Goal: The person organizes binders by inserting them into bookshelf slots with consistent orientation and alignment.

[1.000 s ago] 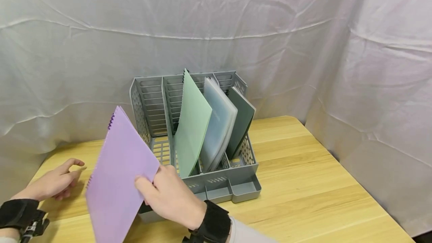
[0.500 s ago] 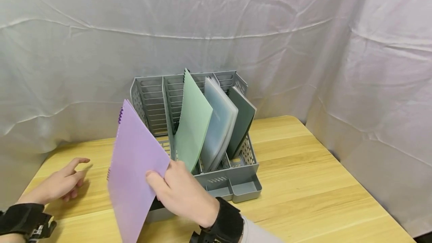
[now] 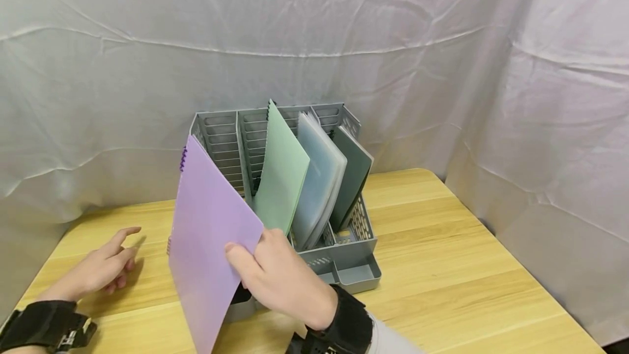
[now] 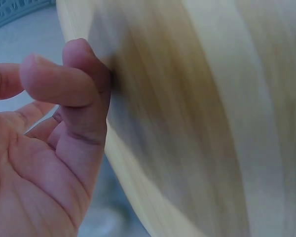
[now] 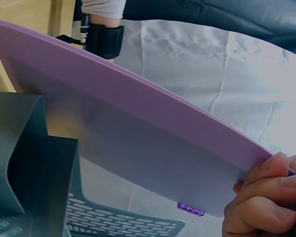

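My right hand pinches a purple spiral-bound notebook by its near edge, thumb on the cover. The notebook stands on end, coil side away, and overlaps the left part of a grey desk file organizer. In the right wrist view, fingers curl over the notebook's corner, and a perforated organizer wall lies beside it. My left hand hovers low over the table at the left, index finger extended, the others loosely bent, holding nothing; the left wrist view shows its palm.
In the organizer's slots stand a light green spiral notebook, translucent folders and a dark green notebook. Small trays line its front. The wooden table backs onto a grey curtain.
My right hand has carried the purple notebook rightward, so it now covers more of the organizer's left side. My left hand has drifted slightly right. The organizer and its contents stay put.
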Demonstrator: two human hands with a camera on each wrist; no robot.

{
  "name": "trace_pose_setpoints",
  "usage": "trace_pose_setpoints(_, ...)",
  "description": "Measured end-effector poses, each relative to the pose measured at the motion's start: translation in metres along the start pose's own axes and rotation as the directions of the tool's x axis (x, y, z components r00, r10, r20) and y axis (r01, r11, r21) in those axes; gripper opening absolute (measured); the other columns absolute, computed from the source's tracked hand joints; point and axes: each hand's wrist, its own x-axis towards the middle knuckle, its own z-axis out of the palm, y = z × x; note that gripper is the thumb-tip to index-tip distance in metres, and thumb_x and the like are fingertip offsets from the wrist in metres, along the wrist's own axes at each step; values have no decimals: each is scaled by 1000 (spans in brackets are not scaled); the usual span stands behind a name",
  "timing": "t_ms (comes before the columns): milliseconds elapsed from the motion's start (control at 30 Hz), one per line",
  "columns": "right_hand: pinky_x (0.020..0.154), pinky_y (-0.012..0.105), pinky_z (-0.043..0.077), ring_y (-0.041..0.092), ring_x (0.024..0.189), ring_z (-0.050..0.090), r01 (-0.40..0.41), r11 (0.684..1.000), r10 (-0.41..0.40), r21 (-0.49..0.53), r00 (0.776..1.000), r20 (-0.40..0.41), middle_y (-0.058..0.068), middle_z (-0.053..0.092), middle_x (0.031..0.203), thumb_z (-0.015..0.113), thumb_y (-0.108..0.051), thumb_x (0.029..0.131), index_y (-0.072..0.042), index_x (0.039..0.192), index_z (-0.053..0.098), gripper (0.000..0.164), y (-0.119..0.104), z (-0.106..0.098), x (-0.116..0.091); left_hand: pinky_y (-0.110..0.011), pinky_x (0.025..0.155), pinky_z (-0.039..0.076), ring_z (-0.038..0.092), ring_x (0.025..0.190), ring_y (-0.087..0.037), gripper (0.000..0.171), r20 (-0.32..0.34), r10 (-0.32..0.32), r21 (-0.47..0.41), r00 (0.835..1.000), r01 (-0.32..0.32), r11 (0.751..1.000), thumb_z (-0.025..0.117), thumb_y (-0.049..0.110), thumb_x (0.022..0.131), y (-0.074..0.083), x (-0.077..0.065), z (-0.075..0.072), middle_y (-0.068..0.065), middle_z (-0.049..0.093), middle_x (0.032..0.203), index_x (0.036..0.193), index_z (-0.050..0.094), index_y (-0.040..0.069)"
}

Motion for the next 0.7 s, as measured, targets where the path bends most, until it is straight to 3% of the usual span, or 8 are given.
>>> trace_pose_setpoints(433,57,15,38,-5,61,43,94,995,-94,23,996,2,-8,45,68,48,-16,109,-13,88,59,24,-12,-18,-11,-33,50,52,58,58,-15,57,-1,38,-13,999,-38,999,31,22,117,17,-2,13,-6,57,88,166,13,-2)
trace_pose_setpoints(700,54,17,38,-5,56,43,83,996,-83,31,996,-18,-9,45,63,49,-17,109,-13,83,57,27,-16,-28,-16,-34,48,52,58,56,-17,58,-3,41,-29,999,-41,999,34,25,117,26,-1,22,-6,59,87,167,15,2)
